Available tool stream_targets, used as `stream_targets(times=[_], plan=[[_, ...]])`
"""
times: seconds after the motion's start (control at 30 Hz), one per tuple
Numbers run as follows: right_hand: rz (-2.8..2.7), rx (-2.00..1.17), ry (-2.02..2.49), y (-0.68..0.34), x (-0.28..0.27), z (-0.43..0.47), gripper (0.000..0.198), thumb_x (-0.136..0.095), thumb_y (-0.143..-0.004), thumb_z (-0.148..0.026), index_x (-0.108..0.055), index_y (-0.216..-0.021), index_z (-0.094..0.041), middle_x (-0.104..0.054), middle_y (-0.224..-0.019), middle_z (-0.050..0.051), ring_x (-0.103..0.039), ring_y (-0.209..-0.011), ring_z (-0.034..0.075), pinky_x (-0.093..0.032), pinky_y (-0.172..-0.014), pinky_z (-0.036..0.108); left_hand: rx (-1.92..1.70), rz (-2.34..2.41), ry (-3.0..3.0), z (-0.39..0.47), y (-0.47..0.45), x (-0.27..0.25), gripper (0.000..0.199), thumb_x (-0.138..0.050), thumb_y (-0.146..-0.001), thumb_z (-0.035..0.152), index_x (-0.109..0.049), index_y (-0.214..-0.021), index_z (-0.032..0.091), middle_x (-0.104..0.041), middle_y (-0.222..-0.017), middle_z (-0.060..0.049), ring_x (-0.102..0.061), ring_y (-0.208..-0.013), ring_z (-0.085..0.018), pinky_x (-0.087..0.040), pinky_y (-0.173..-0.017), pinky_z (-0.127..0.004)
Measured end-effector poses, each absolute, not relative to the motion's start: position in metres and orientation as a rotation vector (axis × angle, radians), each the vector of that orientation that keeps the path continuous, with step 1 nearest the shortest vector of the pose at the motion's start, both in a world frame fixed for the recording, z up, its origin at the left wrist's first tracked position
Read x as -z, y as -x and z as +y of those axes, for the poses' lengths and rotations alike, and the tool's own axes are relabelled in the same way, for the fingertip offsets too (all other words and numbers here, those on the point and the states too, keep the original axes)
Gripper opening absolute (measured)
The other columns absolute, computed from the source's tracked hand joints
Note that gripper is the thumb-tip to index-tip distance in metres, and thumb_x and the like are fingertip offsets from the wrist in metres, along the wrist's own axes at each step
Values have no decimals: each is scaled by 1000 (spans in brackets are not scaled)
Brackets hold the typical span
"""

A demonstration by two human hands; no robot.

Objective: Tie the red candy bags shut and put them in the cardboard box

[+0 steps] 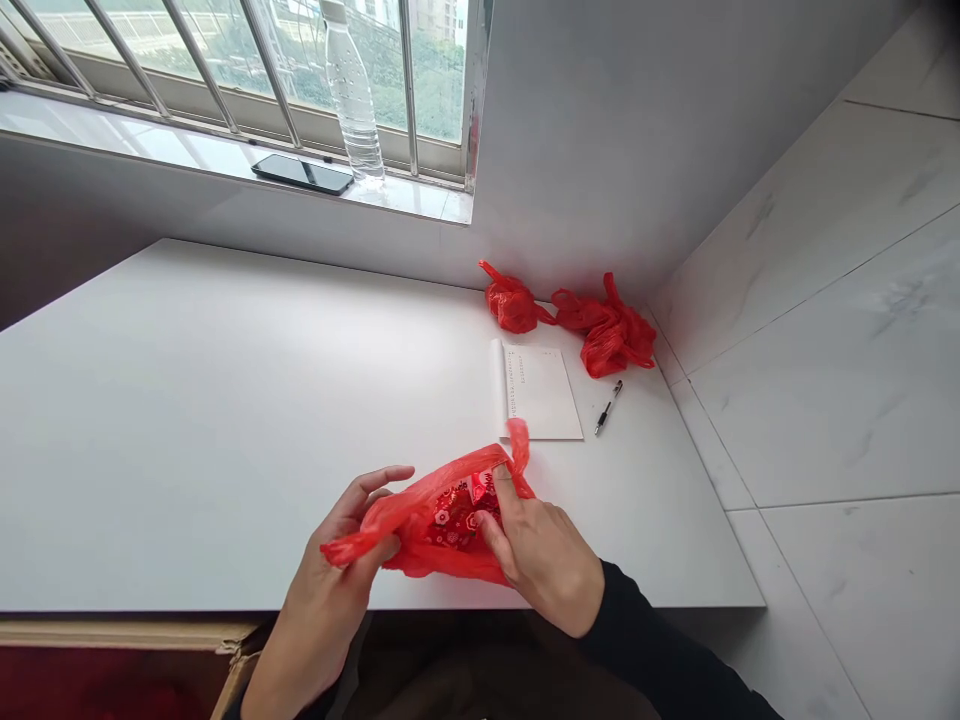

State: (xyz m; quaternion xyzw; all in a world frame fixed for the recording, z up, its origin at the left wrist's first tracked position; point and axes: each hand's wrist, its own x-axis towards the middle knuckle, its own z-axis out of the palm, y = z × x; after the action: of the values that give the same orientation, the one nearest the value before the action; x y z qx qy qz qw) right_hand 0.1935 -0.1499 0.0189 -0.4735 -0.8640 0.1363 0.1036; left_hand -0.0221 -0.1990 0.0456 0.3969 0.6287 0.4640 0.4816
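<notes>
A thin red plastic bag (pixel 450 562) lies at the table's front edge with its mouth spread open. Inside it, shiny red wrapped items (pixel 452 518) with a white flower pattern show. My left hand (pixel 341 545) grips the left side of the bag, thumb on the near side and index finger stretched out beyond it. At the right side of the mouth, my right hand (pixel 551 555) reaches in, index finger and thumb apart and touching the bag and wrapped items. Its other fingers are mostly hidden.
Two more red bags, one smaller (pixel 512 304) and one larger (pixel 611 330), lie against the wall. A notepad (pixel 547 395) and a pen (pixel 609 407) lie before them. The windowsill holds a phone (pixel 302 174) and a water bottle (pixel 354 100). A cardboard box (pixel 120 633) stands lower left.
</notes>
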Motion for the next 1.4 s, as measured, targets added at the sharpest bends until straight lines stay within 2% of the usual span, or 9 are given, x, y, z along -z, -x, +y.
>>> stream_targets(times=[0.17,0.33,0.47,0.6,0.77,0.93,1.03,1.17,1.4], plan=[[-2744,-464,1414,-182,-29,-145,38,-56,-93,-19,-53,-131,-16,-72,-82,8,-69,-64,26,-43,-50,35,-999,1745,-1197,-198,18,-49,46,-66,-82,53,-69,-121,28,-72,-119,-5,-69,-109,-28,-61,-82,-29],[-2908,-509,1488,-160,-23,-138,30,-65,-89,-19,-62,-118,-16,-74,-74,8,-71,-62,26,-42,-49,31,-1002,1672,-1138,-196,8,-52,39,-63,-87,59,-75,-108,28,-76,-104,-2,-72,-83,-21,-59,-68,-24],[-2875,-526,1503,-159,-19,-134,12,-62,-91,-25,-66,-98,-15,-75,-78,9,-72,-70,26,-44,-54,31,-958,1666,-1076,-201,4,-61,42,-60,-89,60,-75,-111,27,-76,-107,-2,-69,-96,-24,-56,-80,-26],[-2769,-507,1575,-165,-25,-136,24,-57,-97,-38,-62,-105,-16,-74,-82,7,-72,-73,26,-43,-56,32,-1014,1781,-977,-207,7,-67,51,-59,-88,64,-68,-125,29,-70,-124,-1,-66,-104,-22,-53,-84,-25],[-2692,-519,1594,-168,-28,-144,13,-60,-96,-29,-59,-103,-18,-73,-86,5,-70,-77,23,-39,-57,30,-1103,1879,-922,-212,9,-62,63,-62,-83,69,-60,-134,31,-63,-139,-4,-68,-95,-22,-54,-73,-28],[-2848,-570,1411,-168,-30,-158,29,-59,-92,-17,-57,-120,-22,-71,-83,2,-68,-74,22,-37,-58,30,-1202,1963,-897,-217,8,-59,46,-69,-80,64,-62,-107,27,-70,-97,-1,-65,-81,-20,-53,-69,-27],[-3059,-610,1303,-167,-25,-166,33,-57,-90,-13,-60,-120,-25,-71,-76,2,-69,-69,23,-33,-55,31,-1210,1888,-1021,-220,8,-58,34,-64,-87,57,-66,-92,23,-68,-96,-2,-63,-85,-20,-52,-73,-26],[-3101,-602,1261,-168,-17,-172,49,-57,-89,-15,-55,-137,-27,-72,-76,3,-69,-66,24,-33,-52,32,-1379,1857,-1138,-222,7,-58,24,-65,-90,47,-72,-94,24,-65,-98,0,-60,-85,-16,-49,-71,-21],[-2978,-599,1423,-168,-20,-164,62,-45,-98,-17,-29,-158,-23,-74,-80,4,-71,-66,25,-37,-55,33,-1424,1776,-847,-224,3,-58,32,-75,-80,52,-70,-72,22,-59,-65,1,-53,-61,-15,-51,-58,-22]])
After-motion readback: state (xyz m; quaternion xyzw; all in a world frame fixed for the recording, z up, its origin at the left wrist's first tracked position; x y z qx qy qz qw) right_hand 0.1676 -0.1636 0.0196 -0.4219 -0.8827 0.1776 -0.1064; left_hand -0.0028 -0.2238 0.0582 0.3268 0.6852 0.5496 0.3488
